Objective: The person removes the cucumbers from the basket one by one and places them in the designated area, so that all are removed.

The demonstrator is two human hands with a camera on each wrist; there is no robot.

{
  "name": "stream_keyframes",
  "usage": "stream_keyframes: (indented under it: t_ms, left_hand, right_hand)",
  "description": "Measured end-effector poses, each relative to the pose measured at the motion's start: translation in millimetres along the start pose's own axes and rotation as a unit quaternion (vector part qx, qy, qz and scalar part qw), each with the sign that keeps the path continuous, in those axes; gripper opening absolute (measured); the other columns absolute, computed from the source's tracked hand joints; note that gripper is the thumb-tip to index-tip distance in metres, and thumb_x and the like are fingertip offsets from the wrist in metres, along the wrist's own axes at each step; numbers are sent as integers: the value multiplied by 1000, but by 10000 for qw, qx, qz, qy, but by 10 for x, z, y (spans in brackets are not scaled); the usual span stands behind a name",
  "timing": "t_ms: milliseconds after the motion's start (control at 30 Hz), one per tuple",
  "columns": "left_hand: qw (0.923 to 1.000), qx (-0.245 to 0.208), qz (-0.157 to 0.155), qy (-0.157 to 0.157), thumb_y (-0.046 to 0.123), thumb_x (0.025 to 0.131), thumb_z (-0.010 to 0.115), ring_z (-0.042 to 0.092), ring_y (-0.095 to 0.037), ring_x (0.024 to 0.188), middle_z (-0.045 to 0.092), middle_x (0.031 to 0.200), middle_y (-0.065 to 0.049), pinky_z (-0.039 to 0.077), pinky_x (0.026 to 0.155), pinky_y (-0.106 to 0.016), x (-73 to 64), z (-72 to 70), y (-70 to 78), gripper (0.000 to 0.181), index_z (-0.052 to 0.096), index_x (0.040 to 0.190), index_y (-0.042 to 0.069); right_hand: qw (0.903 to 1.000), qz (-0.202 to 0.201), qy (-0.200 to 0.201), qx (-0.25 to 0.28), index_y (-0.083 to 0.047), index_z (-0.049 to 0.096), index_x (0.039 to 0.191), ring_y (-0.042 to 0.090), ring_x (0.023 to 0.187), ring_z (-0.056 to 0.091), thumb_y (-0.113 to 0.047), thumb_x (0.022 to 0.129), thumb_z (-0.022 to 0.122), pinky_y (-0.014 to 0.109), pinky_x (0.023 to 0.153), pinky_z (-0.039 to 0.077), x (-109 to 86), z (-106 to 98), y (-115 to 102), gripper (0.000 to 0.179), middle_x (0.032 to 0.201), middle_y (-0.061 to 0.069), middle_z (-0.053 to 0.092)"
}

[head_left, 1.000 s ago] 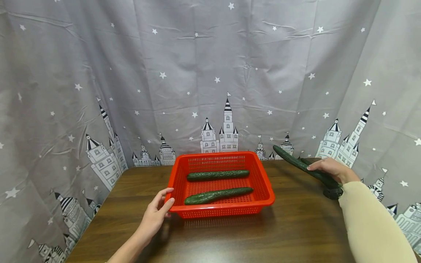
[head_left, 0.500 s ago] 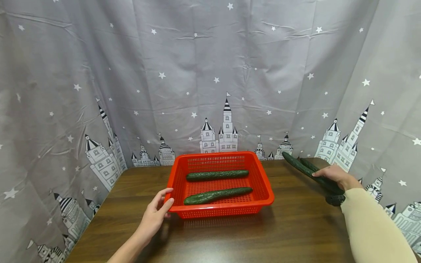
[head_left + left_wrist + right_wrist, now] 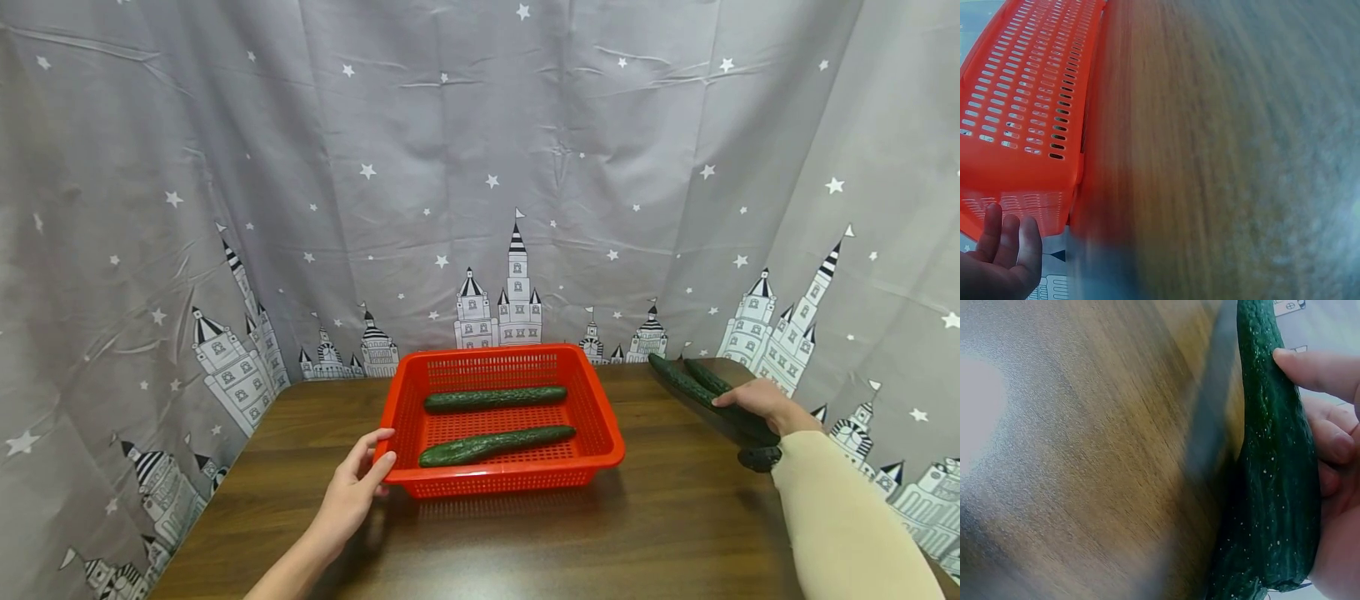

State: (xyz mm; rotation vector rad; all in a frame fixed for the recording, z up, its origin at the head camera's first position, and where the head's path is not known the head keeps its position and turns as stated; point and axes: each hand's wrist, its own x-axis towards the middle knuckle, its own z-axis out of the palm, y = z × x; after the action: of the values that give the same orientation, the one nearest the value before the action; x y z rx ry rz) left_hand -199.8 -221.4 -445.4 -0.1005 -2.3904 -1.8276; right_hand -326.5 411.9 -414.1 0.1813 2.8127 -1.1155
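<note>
The fingers of the right hand (image 3: 761, 404) are pinching a long cucumber (image 3: 682, 383) at the right of the frame. I see its long axis going from upper left to lower right; just beside it lies a second cucumber (image 3: 707, 377), but whether they touch I cannot tell. In the centre, on the desk (image 3: 525, 550), I have a red basket (image 3: 502, 472): inside, a back cucumber (image 3: 495, 399) and a front cucumber (image 3: 497, 445) lie left to right, apart. The left hand (image 3: 351, 482) grips its left rim.
</note>
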Motion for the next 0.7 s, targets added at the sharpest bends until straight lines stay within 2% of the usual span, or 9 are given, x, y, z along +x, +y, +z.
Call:
stream_keyframes:
  t_ms: [167,267,367,500,567,700]
  left_hand:
    - [10000,-24,22,21,21,100,63,61,-13,86,61,112,-20,58,73,-37,4,8,1,39,53,138,18]
    - [10000,-34,20,9,21,100,63,60,-14,86,61,112,-21,58,72,-37,10,14,3,40,53,139,17]
    - [10000,-54,-17,-11,21,100,62,60,-14,86,61,112,-21,57,73,-36,11,12,4,39,53,139,18]
    - [10000,-57,-33,-15,21,101,62,59,-14,87,60,111,-20,58,74,-37,2,7,4,40,53,139,18]
    - [10000,-59,-39,-10,21,101,62,59,-14,87,60,111,-20,58,74,-37,0,6,-1,40,53,139,18]
    - [10000,-74,-42,16,22,101,62,59,-14,86,61,110,-19,57,73,-35,-6,10,-2,40,53,139,18]
  right_hand:
    - [9997,-104,109,-217,14,68,97,38,102,56,-26,83,76,47,90,49,-4,39,-19,43,115,35,58]
    - [9987,-188,165,-447,8,71,83,30,89,57,-23,80,77,40,80,50,-24,73,-45,32,95,22,65]
    - [9986,-214,83,-485,4,69,75,26,82,56,-20,79,77,43,75,54,-31,113,-58,26,84,13,64]
    - [9996,-129,26,-232,0,65,72,28,84,55,-15,79,78,51,76,56,-20,174,-50,21,88,13,58]
    - [9997,-121,95,-208,-1,64,71,28,83,53,-15,79,78,48,76,56,-9,203,-29,22,88,14,56]
    - [9990,-180,193,-353,1,68,74,31,88,57,-19,80,80,50,79,56,-19,233,2,25,93,20,61]
